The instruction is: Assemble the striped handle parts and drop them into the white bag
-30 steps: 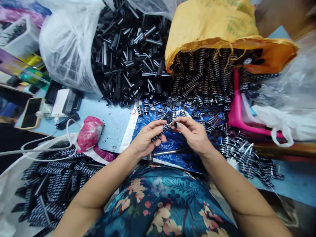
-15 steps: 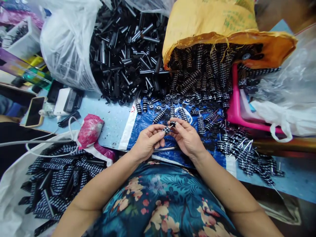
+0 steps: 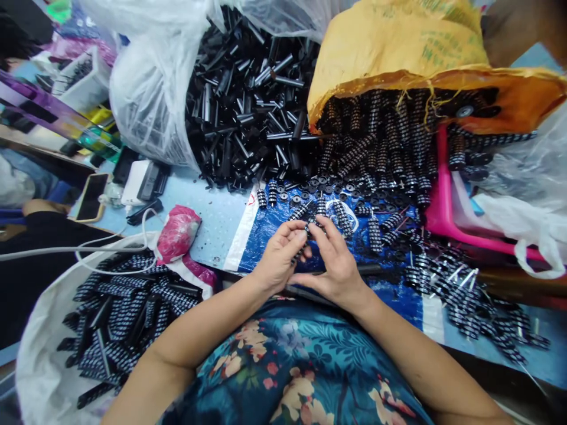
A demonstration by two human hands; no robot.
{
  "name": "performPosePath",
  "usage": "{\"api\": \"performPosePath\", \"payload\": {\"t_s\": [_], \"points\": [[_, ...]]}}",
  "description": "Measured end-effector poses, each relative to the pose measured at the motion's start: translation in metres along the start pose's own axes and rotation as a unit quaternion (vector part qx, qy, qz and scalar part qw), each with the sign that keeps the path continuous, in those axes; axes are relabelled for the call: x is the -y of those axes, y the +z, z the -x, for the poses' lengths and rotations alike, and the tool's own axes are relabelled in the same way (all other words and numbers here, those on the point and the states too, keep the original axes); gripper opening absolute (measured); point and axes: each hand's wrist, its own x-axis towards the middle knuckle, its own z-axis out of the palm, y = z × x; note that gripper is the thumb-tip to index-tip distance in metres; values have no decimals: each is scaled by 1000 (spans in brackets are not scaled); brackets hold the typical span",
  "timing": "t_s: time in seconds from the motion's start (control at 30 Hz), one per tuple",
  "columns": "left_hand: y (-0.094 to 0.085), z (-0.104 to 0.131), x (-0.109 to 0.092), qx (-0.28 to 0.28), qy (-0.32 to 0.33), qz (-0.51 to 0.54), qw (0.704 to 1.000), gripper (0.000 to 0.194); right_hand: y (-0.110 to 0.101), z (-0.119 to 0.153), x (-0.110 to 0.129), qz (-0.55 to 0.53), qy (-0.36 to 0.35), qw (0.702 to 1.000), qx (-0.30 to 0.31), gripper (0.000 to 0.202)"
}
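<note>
My left hand (image 3: 277, 258) is closed on a short black roller with white dashes (image 3: 298, 256), mostly hidden by the fingers. My right hand (image 3: 340, 265) reaches in from the other side, its fingertips at the roller's upper end and its thumb stretched well apart below. Whether those fingertips pinch a small piece cannot be seen. Under both hands lies a blue plastic sheet (image 3: 261, 233). Just beyond them are several similar rollers (image 3: 342, 217), some with thin metal pins, and loose black discs (image 3: 305, 195).
Black tubes (image 3: 252, 118) spill from a clear bag (image 3: 150, 94). A yellow sack (image 3: 394, 41) of patterned rollers lies beside a pink-edged bin (image 3: 447, 195). More rollers with pins (image 3: 469, 295) pile at right. A white sack (image 3: 39, 354) at left holds patterned pieces. Another person's leg shows at left.
My right thumb has spread away from its fingers, and the hand has turned. The roller's metal pin no longer shows between the hands. The whole view has shifted, moving the scene rightward.
</note>
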Motion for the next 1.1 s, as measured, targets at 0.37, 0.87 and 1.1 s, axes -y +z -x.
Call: {"api": "performPosePath", "payload": {"t_s": [0.37,0.87,1.1], "points": [[-32,-51,-62,-74,269,-506,817,20,-16,2,-11,-39,22,999,14,81],[-66,-108,-163,-119,67,-442,886,7,-37,22,-14,-150,102,981,69,84],[-62,-40,-111,-120,6,-115,986,30,-24,14,-7,-65,-3,997,42,85]]}}
